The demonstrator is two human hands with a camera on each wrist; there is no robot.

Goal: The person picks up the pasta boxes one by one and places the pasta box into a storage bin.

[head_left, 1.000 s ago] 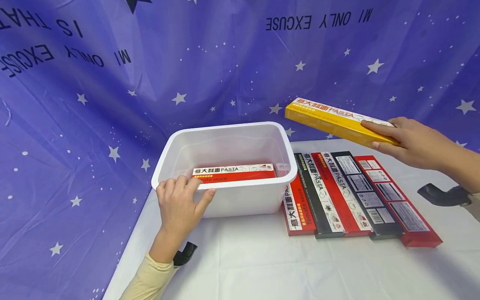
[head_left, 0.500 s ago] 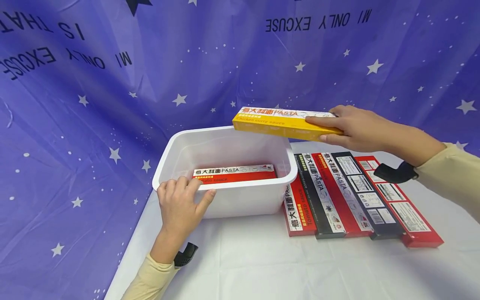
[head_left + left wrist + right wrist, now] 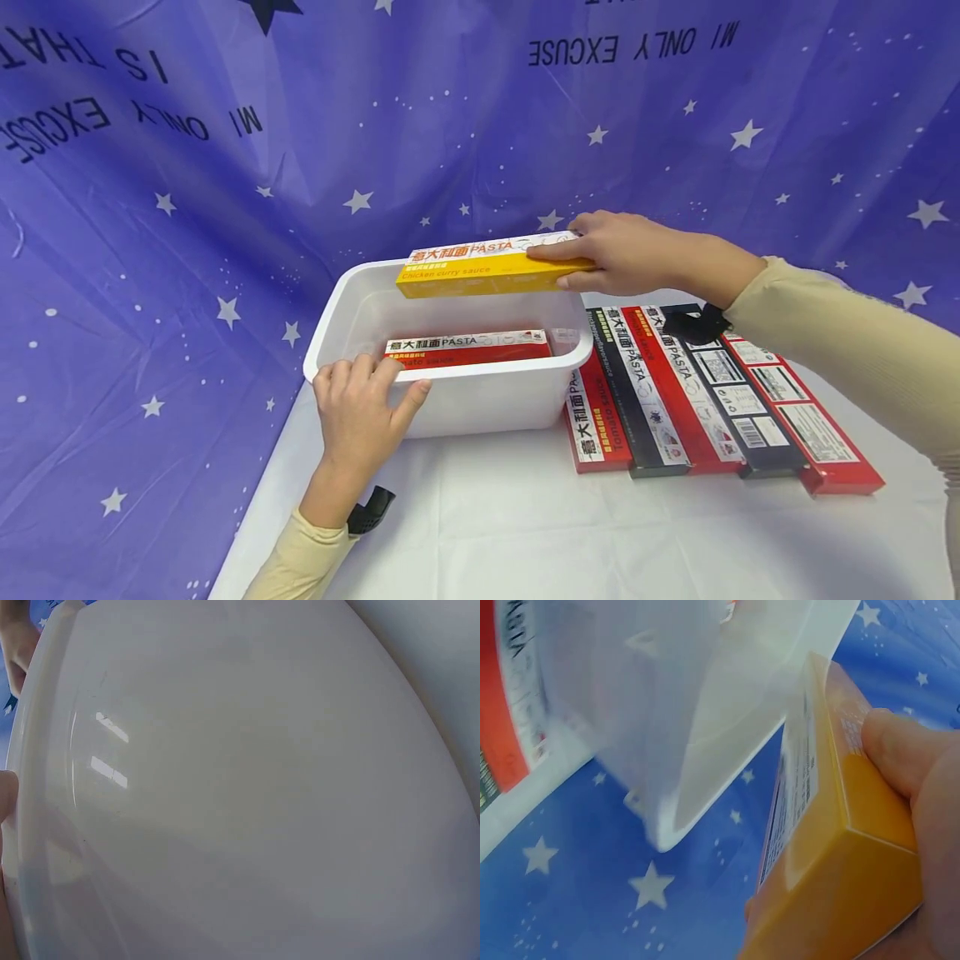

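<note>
A yellow pasta box (image 3: 472,271), labelled chicken curry sauce, is held by its right end in my right hand (image 3: 630,254). It hangs level over the back part of a white plastic bin (image 3: 480,400). The right wrist view shows the thumb on one side of the yellow box (image 3: 855,862), with the bin wall beyond. My left hand (image 3: 360,412) grips the bin's near left rim, fingers over the edge and thumb outside. Inside the bin lies a red tomato sauce pasta box (image 3: 480,346), its lower part hidden by the front wall. The left wrist view is mostly bin wall (image 3: 247,780).
Right of the bin, several red and black pasta boxes (image 3: 693,392) lie side by side on the white tablecloth (image 3: 525,517). The leftmost red box (image 3: 600,421) lies against the bin's side. A purple star-printed cloth (image 3: 465,125) hangs behind and to the left.
My right hand has carried the yellow pasta box leftward, from above the row of boxes to over the bin, and levelled it. My left hand stays on the rim.
</note>
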